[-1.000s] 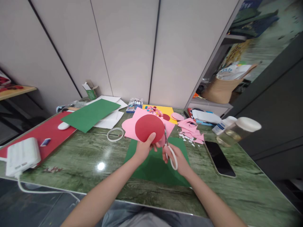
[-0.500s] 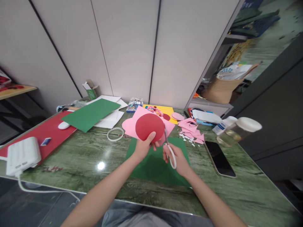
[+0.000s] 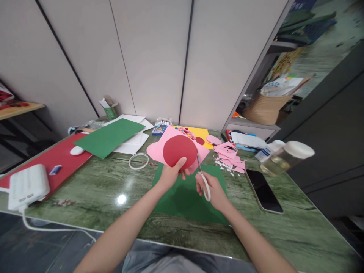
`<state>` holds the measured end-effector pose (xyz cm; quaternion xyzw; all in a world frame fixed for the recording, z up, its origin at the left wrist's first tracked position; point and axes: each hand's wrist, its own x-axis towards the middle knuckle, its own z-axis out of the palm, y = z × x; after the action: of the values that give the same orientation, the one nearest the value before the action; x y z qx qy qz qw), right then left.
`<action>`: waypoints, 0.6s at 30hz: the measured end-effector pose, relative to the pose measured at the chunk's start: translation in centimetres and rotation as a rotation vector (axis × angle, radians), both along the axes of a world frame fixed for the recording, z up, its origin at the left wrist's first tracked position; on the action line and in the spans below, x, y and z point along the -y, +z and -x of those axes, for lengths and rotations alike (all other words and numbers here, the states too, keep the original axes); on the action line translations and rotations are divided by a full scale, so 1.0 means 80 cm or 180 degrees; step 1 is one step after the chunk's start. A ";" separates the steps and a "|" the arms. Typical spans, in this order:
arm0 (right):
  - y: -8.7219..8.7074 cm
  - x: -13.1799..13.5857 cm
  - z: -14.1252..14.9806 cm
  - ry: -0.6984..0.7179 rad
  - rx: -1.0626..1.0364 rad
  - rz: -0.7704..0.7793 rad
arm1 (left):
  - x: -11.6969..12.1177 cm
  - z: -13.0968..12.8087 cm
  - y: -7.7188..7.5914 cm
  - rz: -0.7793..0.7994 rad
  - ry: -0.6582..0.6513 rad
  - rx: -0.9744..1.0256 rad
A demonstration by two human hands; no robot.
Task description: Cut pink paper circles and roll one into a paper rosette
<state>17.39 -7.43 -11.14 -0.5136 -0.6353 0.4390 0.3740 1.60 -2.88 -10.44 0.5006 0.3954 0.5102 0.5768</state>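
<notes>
The red paper disc (image 3: 180, 149) is a smooth-edged, matte round, its face turned up, lying against a larger sheet of pink craft paper (image 3: 155, 151). The pink paper extends past the disc on several sides: a rounded lobe to its left, a pointed corner beyond its far edge and another point to its right. The white-handled scissors (image 3: 199, 167) stand at the disc's right edge, their slim metal blades pointing away over the pink paper, their pale loop nearer than the disc. How far the blades are parted is too small to tell.
</notes>
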 end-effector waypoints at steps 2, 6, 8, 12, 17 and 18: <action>-0.001 -0.001 0.000 -0.0001 -0.0003 0.0008 | -0.001 0.001 0.001 -0.0001 0.0018 -0.0056; -0.001 -0.001 0.000 0.0018 0.0014 -0.0010 | -0.002 0.004 0.003 0.0005 -0.0022 -0.0110; -0.002 -0.002 0.000 0.0026 0.0021 0.0000 | -0.003 0.005 0.002 -0.0004 -0.0041 -0.0128; -0.003 -0.002 -0.001 -0.0007 -0.0049 0.0097 | -0.005 0.005 -0.001 -0.0035 -0.0045 -0.0103; -0.007 -0.004 -0.003 -0.0046 -0.0124 0.0101 | -0.004 0.003 -0.002 0.0079 -0.0087 -0.0057; -0.008 -0.005 -0.003 -0.0053 -0.0127 0.0089 | -0.003 0.002 -0.001 0.0112 -0.0115 -0.0056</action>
<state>17.65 -7.03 -11.74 -0.5152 -0.6172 0.4549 0.3831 1.42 -2.64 -10.55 0.5019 0.4003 0.4882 0.5912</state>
